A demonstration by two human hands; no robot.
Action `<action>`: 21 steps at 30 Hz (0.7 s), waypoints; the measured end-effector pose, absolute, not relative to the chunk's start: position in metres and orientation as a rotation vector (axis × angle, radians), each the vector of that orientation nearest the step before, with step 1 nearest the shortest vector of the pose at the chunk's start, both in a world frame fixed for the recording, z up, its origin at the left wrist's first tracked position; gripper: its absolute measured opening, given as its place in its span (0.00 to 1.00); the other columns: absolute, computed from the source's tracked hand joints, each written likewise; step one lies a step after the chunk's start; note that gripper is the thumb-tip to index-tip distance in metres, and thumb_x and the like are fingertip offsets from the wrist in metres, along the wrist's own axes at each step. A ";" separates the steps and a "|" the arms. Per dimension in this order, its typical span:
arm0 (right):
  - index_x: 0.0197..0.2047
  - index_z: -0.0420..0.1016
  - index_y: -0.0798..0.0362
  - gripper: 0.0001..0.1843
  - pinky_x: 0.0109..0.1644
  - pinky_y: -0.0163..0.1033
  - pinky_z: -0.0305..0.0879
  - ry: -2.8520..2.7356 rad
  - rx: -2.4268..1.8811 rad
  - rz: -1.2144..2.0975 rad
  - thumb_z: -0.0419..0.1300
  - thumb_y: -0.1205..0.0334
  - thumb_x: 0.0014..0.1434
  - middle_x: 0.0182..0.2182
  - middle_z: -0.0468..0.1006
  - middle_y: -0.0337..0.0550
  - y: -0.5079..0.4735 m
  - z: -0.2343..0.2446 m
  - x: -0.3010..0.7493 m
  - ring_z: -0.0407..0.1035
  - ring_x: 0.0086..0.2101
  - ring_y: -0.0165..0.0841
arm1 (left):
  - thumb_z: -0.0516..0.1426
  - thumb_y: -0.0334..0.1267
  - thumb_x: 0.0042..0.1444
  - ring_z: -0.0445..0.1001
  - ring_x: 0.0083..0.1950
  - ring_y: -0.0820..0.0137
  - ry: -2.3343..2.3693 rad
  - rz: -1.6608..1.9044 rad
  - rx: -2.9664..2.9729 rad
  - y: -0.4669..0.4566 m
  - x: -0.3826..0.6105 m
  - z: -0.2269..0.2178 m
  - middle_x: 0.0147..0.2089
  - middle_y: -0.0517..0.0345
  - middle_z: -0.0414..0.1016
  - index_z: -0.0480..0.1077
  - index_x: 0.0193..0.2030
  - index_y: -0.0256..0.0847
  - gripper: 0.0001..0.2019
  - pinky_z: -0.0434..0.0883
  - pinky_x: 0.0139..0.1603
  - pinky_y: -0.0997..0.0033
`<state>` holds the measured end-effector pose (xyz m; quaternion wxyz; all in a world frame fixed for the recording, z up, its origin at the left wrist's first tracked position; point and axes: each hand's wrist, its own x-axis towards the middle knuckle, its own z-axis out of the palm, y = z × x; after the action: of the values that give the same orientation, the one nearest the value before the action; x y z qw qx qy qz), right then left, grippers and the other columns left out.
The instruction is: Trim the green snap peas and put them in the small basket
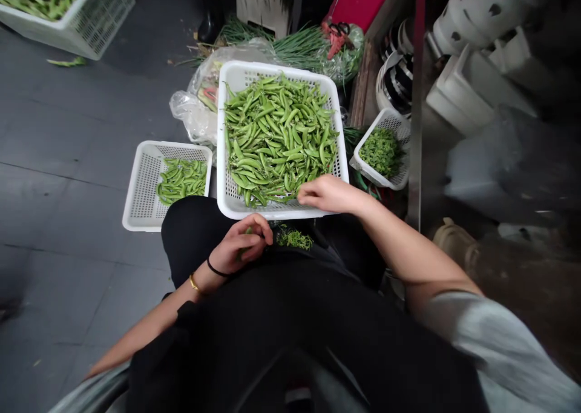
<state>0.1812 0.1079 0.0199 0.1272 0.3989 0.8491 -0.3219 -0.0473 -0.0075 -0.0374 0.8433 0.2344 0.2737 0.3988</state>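
A large white basket [281,214] rests across my knees with a heap of green pea pods [284,134] in it. My right hand [327,194] is over the basket's near right rim, its fingertips pinched at the front edge of the heap on a pea pod, mostly hidden by the fingers. Just below the near left corner, my left hand [242,243] is curled around some pea pods; bits of green show between thumb and fingers. By my left knee stands a smaller white basket [144,186] with a small pile of pea pods [182,180] in its right side.
Green trimmings [294,237] lie between my legs. At right stands a small basket [402,180] of leafy greens [380,151], beside a metal rail [415,128]. Beyond the large basket are plastic bags [195,113], green stalks [302,46] and scissors [339,28]. Another crate [97,31] is upper left.
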 end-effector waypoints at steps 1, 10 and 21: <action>0.40 0.78 0.54 0.12 0.38 0.35 0.61 2.440 1.147 -0.779 0.56 0.61 0.59 0.36 0.80 0.45 0.117 0.003 0.165 0.72 0.36 0.34 | 0.60 0.36 0.49 0.51 0.14 0.86 0.640 0.804 0.525 -0.008 -0.047 -0.036 0.33 0.55 0.73 0.70 0.40 0.37 0.11 0.47 0.14 0.82; 0.37 0.78 0.66 0.13 0.41 0.41 0.65 2.348 1.032 -0.627 0.56 0.66 0.54 0.40 0.79 0.62 0.142 -0.055 0.114 0.73 0.40 0.44 | 0.61 0.38 0.51 0.65 0.21 0.80 0.958 0.597 0.892 -0.017 -0.046 -0.018 0.42 0.50 0.76 0.75 0.46 0.39 0.15 0.61 0.19 0.79; 0.32 0.67 0.56 0.10 0.27 0.33 0.66 2.005 1.312 -2.690 0.60 0.57 0.52 0.25 0.75 0.39 0.025 0.021 0.194 0.70 0.24 0.29 | 0.43 0.67 0.55 0.44 0.12 0.87 0.495 0.963 0.314 -0.031 -0.041 -0.001 0.56 0.38 0.72 0.68 0.57 0.42 0.36 0.39 0.08 0.80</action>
<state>0.1937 0.0246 0.0215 -0.2284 0.3546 0.5420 -0.7269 -0.0414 -0.0308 -0.0010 0.8453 0.1487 0.2346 0.4565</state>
